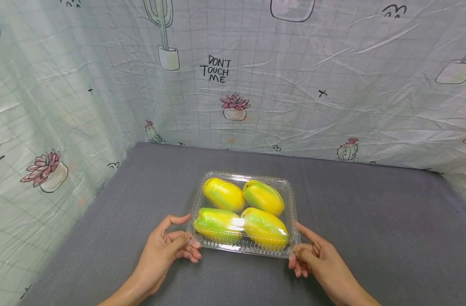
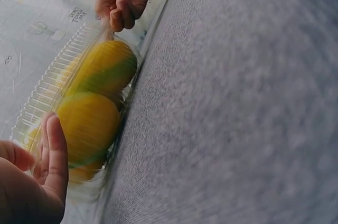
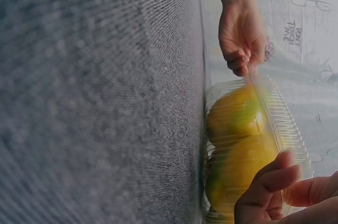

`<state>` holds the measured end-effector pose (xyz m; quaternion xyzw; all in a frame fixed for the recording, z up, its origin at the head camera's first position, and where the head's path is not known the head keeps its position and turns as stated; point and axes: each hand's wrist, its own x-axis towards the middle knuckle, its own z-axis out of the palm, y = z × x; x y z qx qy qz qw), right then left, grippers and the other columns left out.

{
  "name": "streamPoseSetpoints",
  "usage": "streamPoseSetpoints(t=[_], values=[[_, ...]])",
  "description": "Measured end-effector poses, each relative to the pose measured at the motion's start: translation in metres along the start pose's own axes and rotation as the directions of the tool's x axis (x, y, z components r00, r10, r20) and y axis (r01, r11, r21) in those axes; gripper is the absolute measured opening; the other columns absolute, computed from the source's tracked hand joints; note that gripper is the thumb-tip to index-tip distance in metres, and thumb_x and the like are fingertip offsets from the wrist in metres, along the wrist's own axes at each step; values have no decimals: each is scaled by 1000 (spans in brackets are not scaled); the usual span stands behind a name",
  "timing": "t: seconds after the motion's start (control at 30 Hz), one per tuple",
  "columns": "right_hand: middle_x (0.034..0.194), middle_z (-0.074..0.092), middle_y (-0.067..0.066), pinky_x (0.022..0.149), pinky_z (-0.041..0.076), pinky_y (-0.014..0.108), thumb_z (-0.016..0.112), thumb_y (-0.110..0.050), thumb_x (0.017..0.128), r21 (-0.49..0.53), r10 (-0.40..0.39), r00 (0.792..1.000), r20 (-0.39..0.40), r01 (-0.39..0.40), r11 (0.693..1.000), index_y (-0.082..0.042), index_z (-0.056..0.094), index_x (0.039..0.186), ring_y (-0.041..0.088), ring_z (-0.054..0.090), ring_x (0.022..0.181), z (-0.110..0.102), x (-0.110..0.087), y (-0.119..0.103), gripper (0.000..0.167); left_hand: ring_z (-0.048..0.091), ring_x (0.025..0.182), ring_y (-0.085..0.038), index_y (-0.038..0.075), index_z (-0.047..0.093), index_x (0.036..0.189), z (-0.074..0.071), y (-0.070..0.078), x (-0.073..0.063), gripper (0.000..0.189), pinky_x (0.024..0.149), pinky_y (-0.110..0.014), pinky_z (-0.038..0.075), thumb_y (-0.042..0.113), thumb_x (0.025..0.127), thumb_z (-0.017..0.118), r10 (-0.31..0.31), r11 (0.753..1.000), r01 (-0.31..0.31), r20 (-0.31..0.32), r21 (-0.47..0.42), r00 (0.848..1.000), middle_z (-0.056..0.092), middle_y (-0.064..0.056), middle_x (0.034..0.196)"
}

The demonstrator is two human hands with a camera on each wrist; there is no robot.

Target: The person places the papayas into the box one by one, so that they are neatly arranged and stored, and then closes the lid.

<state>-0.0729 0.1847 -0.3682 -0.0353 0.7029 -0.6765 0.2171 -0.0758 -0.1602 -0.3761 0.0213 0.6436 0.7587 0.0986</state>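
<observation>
A clear plastic clamshell box [image 1: 252,252] sits on the grey cloth in the head view, its lid closed over several yellow-green mangoes [image 1: 224,194]. My left hand [image 1: 165,246] pinches the rim at its near left corner, thumb on top and fingers below. At the near right corner, my right hand [image 1: 321,257] grips the rim in the same way. Both wrist views show the ridged side of the box low against the cloth, with mangoes [image 2: 87,126] visible through the plastic. Light glares off the lid near the middle.
Grey cloth [image 1: 370,221] covers the table under and around the box. Behind and to the left hangs a pale curtain [image 1: 278,85] printed with potted cacti and lettering; its lower edge meets the back of the table.
</observation>
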Motion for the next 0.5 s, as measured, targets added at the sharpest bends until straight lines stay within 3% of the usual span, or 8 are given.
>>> streamPoseSetpoints(t=[0.17,0.5], values=[[81,61,17,60,50,31,49,-18,101,-23,20,1000,20,-19,1000,-3,9,152,23,57,65,-2,1,0,66,68,70,-33,-2,33,136,2,-2,-2,46,67,-48,55,4,96,55,49,998,-49,-9,31,999,66,-23,85],[92,63,19,68,53,34,48,-25,102,-39,23,997,74,-20,999,-8,4,154,26,62,77,-9,3,-2,70,67,70,-34,4,31,136,5,-3,-4,46,67,-46,55,7,97,55,53,997,-51,-25,65,998,64,-28,87]])
